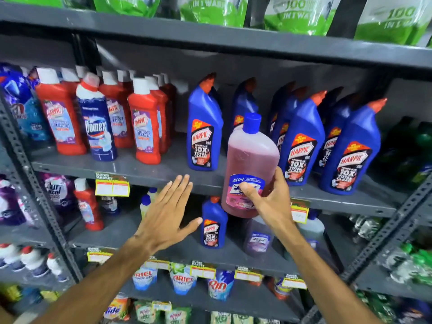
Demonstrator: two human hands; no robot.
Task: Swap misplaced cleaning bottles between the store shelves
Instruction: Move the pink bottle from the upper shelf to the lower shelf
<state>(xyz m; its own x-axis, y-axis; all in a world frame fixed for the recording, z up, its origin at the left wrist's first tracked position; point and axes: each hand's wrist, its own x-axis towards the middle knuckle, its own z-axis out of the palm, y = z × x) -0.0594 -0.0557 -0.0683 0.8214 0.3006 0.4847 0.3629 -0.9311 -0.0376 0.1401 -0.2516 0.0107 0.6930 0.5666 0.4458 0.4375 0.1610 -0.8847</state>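
Note:
My right hand (268, 197) grips a pink cleaner bottle with a blue cap (251, 160) by its lower label, holding it upright in front of the upper shelf (145, 171), among the blue Harpic bottles (204, 129). My left hand (168, 211) is open, fingers spread flat, hovering in front of the shelf edge and holding nothing. One small blue Harpic bottle (214, 224) stands on the lower shelf (163, 249), just right of my left thumb. Beside it is a purple Lizol bottle (258, 239), partly hidden behind my right wrist.
Red Harpic bottles (59, 118) and a Domex bottle (97, 122) fill the upper shelf's left side. A lone red bottle (87, 204) stands on the lower shelf. Detergent pouches (183, 280) sit below, green pouches (210, 10) above. A metal upright (28, 174) frames the left.

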